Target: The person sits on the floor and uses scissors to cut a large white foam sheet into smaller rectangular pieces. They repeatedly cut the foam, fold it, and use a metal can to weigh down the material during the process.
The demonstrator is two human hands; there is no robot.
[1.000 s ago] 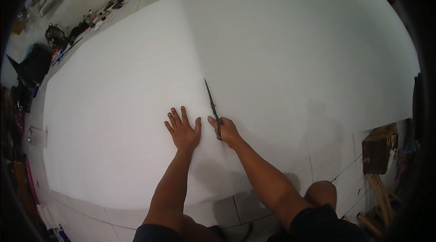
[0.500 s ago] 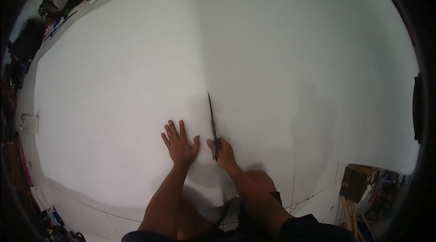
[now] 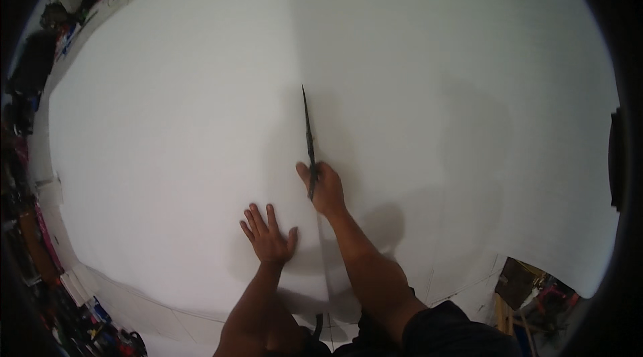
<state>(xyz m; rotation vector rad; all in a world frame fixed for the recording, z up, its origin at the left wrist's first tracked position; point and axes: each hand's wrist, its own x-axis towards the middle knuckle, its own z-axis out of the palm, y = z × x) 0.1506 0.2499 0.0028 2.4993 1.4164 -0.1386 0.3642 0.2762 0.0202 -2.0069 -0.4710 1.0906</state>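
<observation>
A broad white sheet (image 3: 167, 122) is spread over the floor in front of me and fills most of the picture. My right hand (image 3: 327, 189) grips a pair of long dark scissors (image 3: 309, 136), whose blades point away from me and look closed or nearly so. Behind that hand, a cut line with a slightly raised edge runs through the sheet back toward my body. Flat on the sheet to the left of the cut lies my left hand (image 3: 271, 243), fingers spread, holding nothing. The scissors' handles are partly covered by my fingers.
White floor tiles (image 3: 164, 320) show along the sheet's near edge. At the near right stands a brown box-like thing (image 3: 519, 282) beside wooden sticks and mixed items. Assorted clutter (image 3: 33, 62) lines the left side, and a pale block (image 3: 50, 191) touches the sheet's left edge.
My right hand and the scissors have moved forward along the sheet, and the cut behind them is longer. My left hand stays flat and spread, now lower in the view, which has shifted.
</observation>
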